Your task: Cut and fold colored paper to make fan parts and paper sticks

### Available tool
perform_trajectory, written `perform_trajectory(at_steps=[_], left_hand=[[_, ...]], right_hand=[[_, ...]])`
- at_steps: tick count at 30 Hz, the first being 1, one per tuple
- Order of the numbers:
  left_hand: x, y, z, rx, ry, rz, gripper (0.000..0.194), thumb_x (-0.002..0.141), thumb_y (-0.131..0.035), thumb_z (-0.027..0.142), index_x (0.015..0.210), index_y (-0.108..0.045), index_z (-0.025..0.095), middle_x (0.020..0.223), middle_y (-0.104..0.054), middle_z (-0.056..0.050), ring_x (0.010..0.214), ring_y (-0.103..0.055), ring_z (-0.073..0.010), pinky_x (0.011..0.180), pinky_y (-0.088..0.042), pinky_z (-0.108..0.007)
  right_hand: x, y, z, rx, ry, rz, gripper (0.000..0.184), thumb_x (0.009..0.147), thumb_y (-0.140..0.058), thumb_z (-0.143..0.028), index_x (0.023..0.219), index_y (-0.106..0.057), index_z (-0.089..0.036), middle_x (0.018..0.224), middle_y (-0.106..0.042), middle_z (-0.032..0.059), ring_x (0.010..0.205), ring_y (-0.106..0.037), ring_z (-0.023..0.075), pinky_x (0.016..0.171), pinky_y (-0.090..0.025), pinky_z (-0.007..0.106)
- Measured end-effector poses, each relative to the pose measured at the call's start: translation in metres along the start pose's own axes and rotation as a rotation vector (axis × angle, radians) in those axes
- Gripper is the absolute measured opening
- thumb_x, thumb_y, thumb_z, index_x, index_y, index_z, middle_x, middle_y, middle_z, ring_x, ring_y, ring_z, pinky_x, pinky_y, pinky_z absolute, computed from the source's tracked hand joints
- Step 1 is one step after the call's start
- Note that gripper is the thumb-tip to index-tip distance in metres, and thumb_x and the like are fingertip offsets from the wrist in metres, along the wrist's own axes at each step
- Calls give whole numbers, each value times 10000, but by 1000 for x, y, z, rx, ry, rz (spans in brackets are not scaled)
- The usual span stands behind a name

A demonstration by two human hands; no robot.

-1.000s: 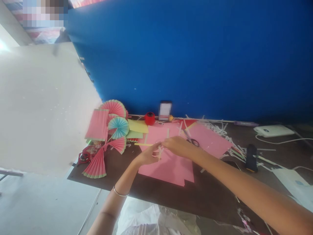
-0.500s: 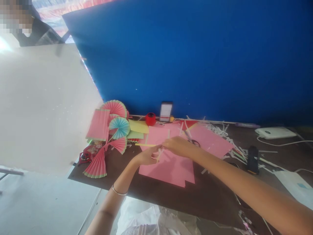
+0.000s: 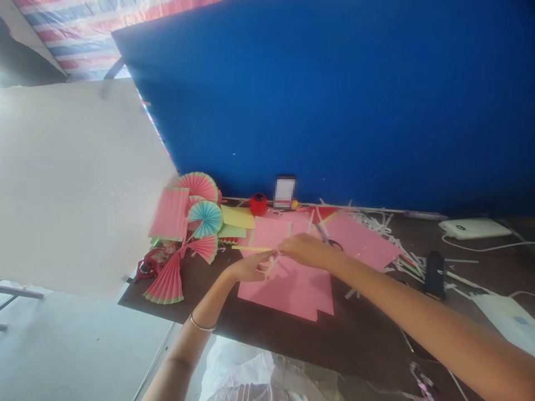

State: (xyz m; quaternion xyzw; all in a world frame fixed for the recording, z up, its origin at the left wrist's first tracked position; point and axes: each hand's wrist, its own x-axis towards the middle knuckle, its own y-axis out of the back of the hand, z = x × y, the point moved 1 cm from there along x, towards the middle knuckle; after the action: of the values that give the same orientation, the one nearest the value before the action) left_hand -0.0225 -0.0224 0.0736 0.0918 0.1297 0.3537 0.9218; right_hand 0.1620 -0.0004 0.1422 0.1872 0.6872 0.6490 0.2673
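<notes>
Above the pink paper sheets (image 3: 288, 295), my left hand (image 3: 249, 267) pinches a thin paper strip (image 3: 251, 248), whose yellow end sticks out to the left. My right hand (image 3: 307, 250) meets it fingertip to fingertip, its fingers closed at the same strip. A pale narrow piece hangs down between the hands; the exact grip there is too small to see. Just behind my right hand lie scissors (image 3: 335, 244), partly covered by it. Left of my hands are folded paper fans, a pink one (image 3: 167, 281) and a round blue one (image 3: 205, 219).
A red tape roll (image 3: 258, 205) and a phone-like object (image 3: 285, 192) stand at the back by the blue board (image 3: 317, 100). White paper scraps (image 3: 374, 223), a black object (image 3: 434, 274) and a white power bank (image 3: 474, 228) with a cable lie right.
My hands stay nearly still, fingertips together at the strip. The view has shifted slightly, and the person at the upper left is now mostly out of sight.
</notes>
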Motion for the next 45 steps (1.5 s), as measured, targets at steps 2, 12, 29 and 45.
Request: perform_trajectory(at_steps=[2, 12, 29, 45], left_hand=[[1, 0, -1, -7, -2, -4, 782, 664, -532, 64, 1381, -276, 241, 1417, -339, -84, 1216, -420, -258, 908, -426, -339], [-2, 2, -11, 5, 16, -38, 828, 638, -545, 62, 1387, -252, 260, 1449, -271, -80, 1246, -380, -280, 907, -422, -353], [-4, 2, -20, -24, 27, -38, 855, 637, -587, 88, 1387, -231, 293, 1463, -235, -75, 1259, -363, -288, 939, -396, -393], [37, -9, -35, -440, -105, 349, 843, 713, -548, 156, 1417, -96, 264, 1378, -364, -83, 1271, -326, -231, 1021, -297, -377]], right_hand=[[0, 0, 0, 0, -13, -4, 204, 772, -466, -22, 754, -619, -156, 704, -652, 42, 605, -583, 138, 476, -248, 224], [-5, 10, 7, 13, -34, -1, 193, 768, -465, -53, 677, -598, -160, 630, -619, 32, 543, -535, 117, 461, -217, 214], [1, 2, 19, 4, -72, -24, 216, 815, -432, -107, 728, -621, -165, 721, -649, 57, 641, -572, 140, 504, -241, 234], [-23, 5, -18, -76, -331, 13, 277, 802, -419, -43, 971, -605, -158, 876, -669, 96, 780, -632, 190, 594, -378, 250]])
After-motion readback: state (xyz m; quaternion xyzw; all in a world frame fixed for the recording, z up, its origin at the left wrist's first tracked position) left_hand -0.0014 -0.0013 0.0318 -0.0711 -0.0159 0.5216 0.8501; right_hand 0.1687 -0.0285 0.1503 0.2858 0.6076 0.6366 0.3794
